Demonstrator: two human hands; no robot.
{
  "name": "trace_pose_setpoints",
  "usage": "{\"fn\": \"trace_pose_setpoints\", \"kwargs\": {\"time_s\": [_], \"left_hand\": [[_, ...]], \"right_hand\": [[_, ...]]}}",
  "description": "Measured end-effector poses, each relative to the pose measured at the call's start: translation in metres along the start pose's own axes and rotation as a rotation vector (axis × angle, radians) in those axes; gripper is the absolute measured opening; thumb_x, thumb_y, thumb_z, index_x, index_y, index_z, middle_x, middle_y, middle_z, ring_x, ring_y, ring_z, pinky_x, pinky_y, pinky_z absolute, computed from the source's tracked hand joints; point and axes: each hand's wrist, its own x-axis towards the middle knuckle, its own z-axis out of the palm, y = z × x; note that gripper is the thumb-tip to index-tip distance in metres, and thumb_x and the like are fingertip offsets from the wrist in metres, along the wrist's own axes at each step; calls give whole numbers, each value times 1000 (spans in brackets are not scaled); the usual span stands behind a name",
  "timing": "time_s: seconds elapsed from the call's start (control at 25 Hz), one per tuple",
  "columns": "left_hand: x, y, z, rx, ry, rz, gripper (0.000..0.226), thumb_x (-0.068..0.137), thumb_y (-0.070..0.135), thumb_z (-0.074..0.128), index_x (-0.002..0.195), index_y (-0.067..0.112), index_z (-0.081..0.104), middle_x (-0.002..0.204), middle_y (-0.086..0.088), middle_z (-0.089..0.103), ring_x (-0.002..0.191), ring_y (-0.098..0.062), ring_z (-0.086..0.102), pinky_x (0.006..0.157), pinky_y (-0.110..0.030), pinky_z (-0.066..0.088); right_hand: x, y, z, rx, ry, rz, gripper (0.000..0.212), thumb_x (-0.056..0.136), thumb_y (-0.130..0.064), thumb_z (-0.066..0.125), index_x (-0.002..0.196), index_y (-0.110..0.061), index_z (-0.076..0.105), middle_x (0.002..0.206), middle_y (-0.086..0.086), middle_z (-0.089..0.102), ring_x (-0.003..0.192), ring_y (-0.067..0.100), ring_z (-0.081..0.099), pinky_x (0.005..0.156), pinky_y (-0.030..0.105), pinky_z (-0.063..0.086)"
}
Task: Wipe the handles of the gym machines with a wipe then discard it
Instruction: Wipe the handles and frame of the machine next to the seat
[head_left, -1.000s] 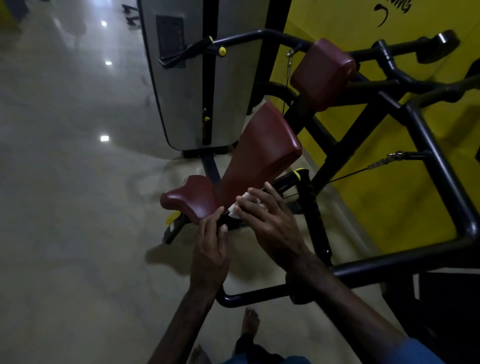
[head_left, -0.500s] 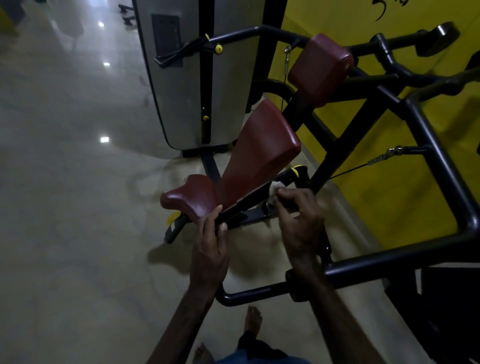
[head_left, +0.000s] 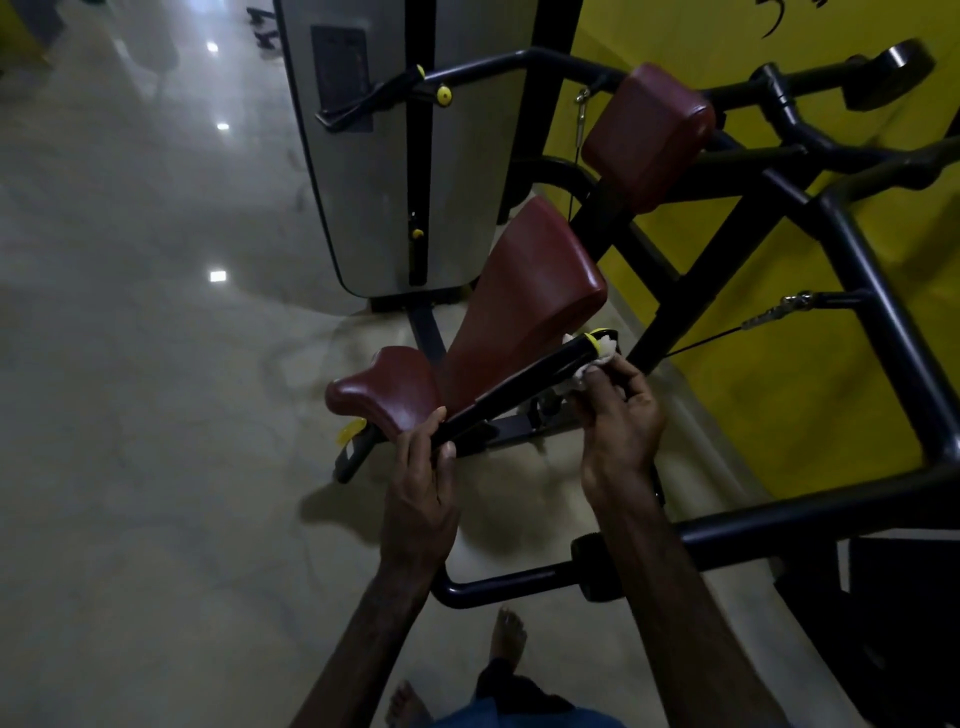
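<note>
Head view: just below the frame's centre, the left hand curls its fingers round the near end of a black handle bar that slants up to the right beside the maroon seat. The right hand pinches a white wipe against the bar's far end, touching the yellow cap. The wipe is bunched and only partly wrapped round the bar, so in my judgement it could slide off past the cap, and the bar's underside may be missed. A thin cable passes just right of the wiping hand and could snag the wipe. No bin or other container is visible, so where the wipe will be discarded cannot be told.
</note>
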Motion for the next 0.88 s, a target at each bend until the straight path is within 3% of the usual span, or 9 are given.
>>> {"fn": "trace_pose_setpoints", "kwargs": {"time_s": [0.2,0.4,0.48,0.64,0.76,0.88], "left_hand": [[0,0,1,-19,-5,-8,37,111,14,52,148,11,56,134,-1,60,128,9,49,102,-6,40],[0,-5,1,-54,-26,-10,37,112,22,49,148,13,55,137,6,58,132,-5,54,105,-19,48],[0,-6,2,-55,-18,-11,38,112,21,50,149,13,55,138,6,59,134,-5,54,107,-18,46],[0,-5,3,-44,0,-21,38,111,15,52,149,14,55,138,5,60,135,-2,53,108,-14,43],[0,-4,3,-41,1,-22,38,111,14,52,149,14,56,136,6,60,132,-1,54,106,-11,41],[0,-4,3,-37,2,-24,38,111,15,52,148,14,57,132,7,60,130,-3,56,106,-14,43]], "right_hand": [[-28,26,3,56,-219,348,31,98,0,60,128,-4,68,124,17,73,110,27,72,75,27,58],[-37,33,10,-6,-542,669,36,105,3,42,137,5,59,132,22,69,120,31,69,93,33,61],[-25,20,10,0,-489,657,35,104,6,42,134,8,59,129,25,69,119,34,69,93,35,62],[8,-24,-2,83,-350,600,34,105,5,36,111,-6,68,95,10,79,83,16,78,74,30,65],[33,-51,-4,-38,-419,571,29,104,-4,42,115,-4,68,103,12,75,90,20,73,90,37,58],[47,-78,0,-253,-574,413,26,96,-16,56,103,-12,80,100,6,78,95,21,71,83,32,54]]}}
